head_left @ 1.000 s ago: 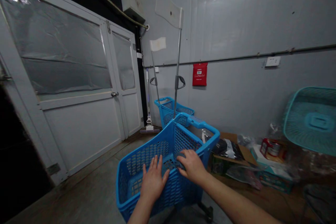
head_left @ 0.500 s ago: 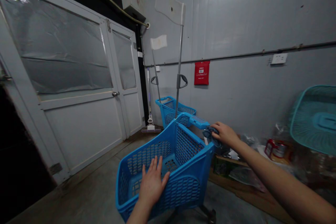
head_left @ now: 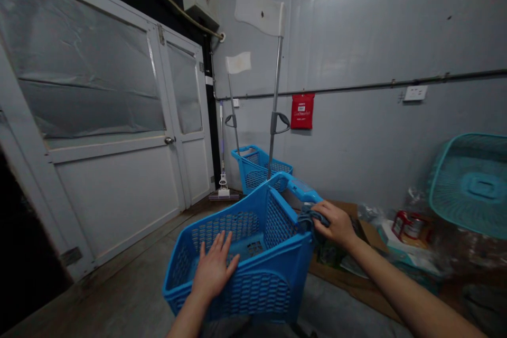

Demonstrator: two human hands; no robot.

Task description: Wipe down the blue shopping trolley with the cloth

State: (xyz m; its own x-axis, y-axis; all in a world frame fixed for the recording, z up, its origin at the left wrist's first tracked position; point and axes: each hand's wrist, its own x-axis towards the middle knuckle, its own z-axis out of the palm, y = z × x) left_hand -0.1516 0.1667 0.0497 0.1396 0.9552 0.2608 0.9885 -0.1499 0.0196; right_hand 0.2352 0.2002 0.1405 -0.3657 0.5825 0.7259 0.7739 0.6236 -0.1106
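In the head view a blue plastic shopping cart stands before me, with a tall metal pole and a white flag rising behind it. My left hand lies over the cart's near side rim, fingers stretched out and apart. My right hand is closed on a dark grey-blue cloth, pressed to the right end of the cart's handle. The basket's slatted inside shows a bare floor. The wheels are mostly hidden below.
A second blue cart with its own flag stands behind, beside a mop. White doors are at the left. A red pouch hangs on the grey wall. Cardboard, bags, red cans and a teal basket are at the right.
My right hand and the cloth have moved slightly down the handle's end toward the corner. The cart and my left hand sit a little farther left in view.
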